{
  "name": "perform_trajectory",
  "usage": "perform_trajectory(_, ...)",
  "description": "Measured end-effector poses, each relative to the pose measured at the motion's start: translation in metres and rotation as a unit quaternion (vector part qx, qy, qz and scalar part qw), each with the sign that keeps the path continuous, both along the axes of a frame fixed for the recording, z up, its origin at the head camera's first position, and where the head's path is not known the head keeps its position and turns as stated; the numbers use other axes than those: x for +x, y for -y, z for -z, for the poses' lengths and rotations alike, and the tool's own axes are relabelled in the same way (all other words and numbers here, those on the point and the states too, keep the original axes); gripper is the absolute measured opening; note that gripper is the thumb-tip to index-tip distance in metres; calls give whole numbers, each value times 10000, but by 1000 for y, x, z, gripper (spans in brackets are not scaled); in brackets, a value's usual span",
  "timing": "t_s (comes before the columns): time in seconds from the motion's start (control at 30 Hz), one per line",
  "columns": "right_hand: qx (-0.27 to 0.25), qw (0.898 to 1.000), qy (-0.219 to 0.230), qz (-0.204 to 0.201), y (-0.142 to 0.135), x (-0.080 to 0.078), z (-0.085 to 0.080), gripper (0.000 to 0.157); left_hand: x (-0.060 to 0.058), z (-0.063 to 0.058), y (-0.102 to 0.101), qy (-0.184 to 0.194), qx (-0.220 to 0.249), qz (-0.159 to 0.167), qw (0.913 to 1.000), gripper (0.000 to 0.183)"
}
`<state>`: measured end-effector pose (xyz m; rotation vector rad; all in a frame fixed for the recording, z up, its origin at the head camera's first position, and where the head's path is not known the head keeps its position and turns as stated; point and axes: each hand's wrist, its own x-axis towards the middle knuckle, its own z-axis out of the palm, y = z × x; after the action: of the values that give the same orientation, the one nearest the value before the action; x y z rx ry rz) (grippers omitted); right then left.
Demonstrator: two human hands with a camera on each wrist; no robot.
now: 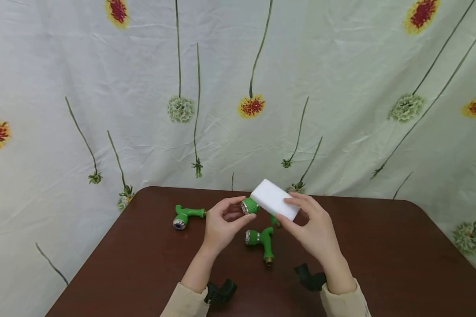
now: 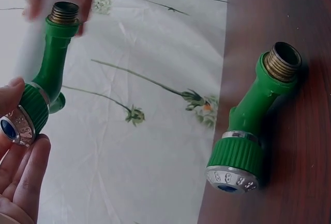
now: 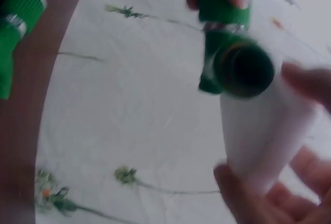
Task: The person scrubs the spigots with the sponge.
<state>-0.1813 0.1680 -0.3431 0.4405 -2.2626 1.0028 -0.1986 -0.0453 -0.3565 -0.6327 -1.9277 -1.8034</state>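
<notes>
1. Left hand (image 1: pixel 221 229) first: thumb and fingers pinch the ridged knob (image 1: pixel 251 205) of a green tap (image 2: pixel 53 58), held up above the worktop (image 1: pixel 143 268).
2. Over to the right hand (image 1: pixel 315 224), fingers pinching a white block (image 1: pixel 275 199) right by the tap; whether the two touch, I can't tell.
3. Danger spot, I'd say: only the knob is gripped, so a hard sideways push could twist the tap free.
4. A drop could knock the second tap (image 1: pixel 265 240); a third tap (image 1: pixel 190 213) lies farther left.
5. If that block is soft, the threaded end (image 2: pixel 64 13) might tear it.
6. Worktop's dark reddish-brown, far corners rounded; behind hangs pale cloth (image 1: pixel 214 132) printed with flowers (image 1: pixel 251 106).
</notes>
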Motion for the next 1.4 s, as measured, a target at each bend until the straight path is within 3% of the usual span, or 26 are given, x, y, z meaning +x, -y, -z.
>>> perform_trajectory(0.13,-238,9962,139,831,-8,-7,3,37,-1,1,1,72,-10,2,10000,41)
perform_trajectory(0.2,-413,9943,136,972,-10,-7,3,38,-1,1,1,118,4,31,9999,41)
perform_trajectory(0.33,-564,9964,-94,621,-5,-3,0,38,-1,1,1,114,9,64,9999,41)
perform_trajectory(0.5,-133,9991,-411,-38,11,5,-1,39,1,0,0,21,-29,67,10000,38)
perform_trajectory(0.63,48,9990,-419,-125,19,6,2,40,1,-1,0,-50,-23,34,10000,37)
perform_trajectory(0.73,-168,9992,-238,257,16,0,6,39,1,0,0,-22,-13,99,9999,38)
perform_trajectory(0.87,-618,9925,97,1051,-1,-11,10,39,-8,12,1,35,-1,192,9998,41)
perform_trajectory(0.97,-827,9860,294,1420,-13,-14,10,39,-16,23,2,-27,43,159,9999,42)
perform_trajectory(1.17,-1007,9833,784,1295,-22,-8,1,39,-20,26,3,-225,135,117,9996,42)
perform_trajectory(1.4,-1007,9816,1427,776,-20,-1,-6,40,-19,22,4,-47,227,37,9997,42)
